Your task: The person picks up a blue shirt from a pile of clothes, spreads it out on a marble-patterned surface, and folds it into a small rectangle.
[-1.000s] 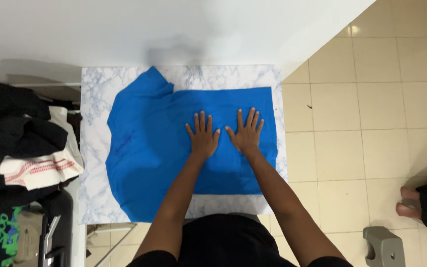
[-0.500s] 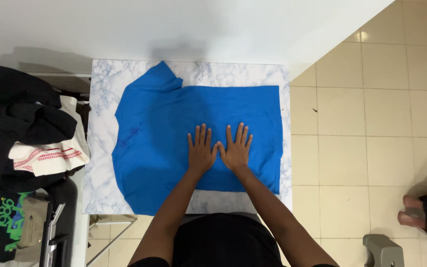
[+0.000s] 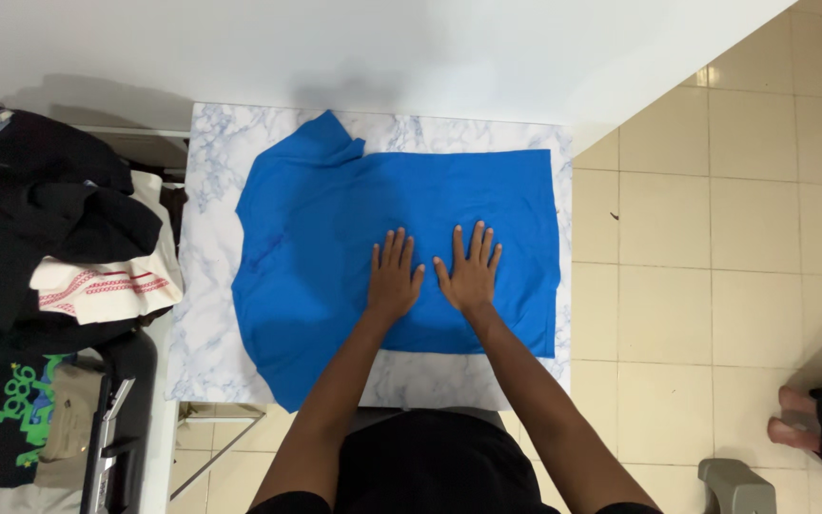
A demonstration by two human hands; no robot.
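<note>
Both hands now lie close together on the shirt (image 3: 335, 238): the left hand (image 3: 392, 282) and right hand (image 3: 468, 274) sit side by side, no longer spread apart.

One head-worn camera looks straight down from above the marble-patterned table (image 3: 211, 343), at arm's length, with the white wall (image 3: 382, 48) beyond its far edge.

Left hand (image 3: 393, 281), right hand (image 3: 469, 273) flat on blue shirt (image 3: 316, 238), marble table (image 3: 204, 324)

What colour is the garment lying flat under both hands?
Plain bright blue garment, on a marbled table; the head view shows it best.
</note>
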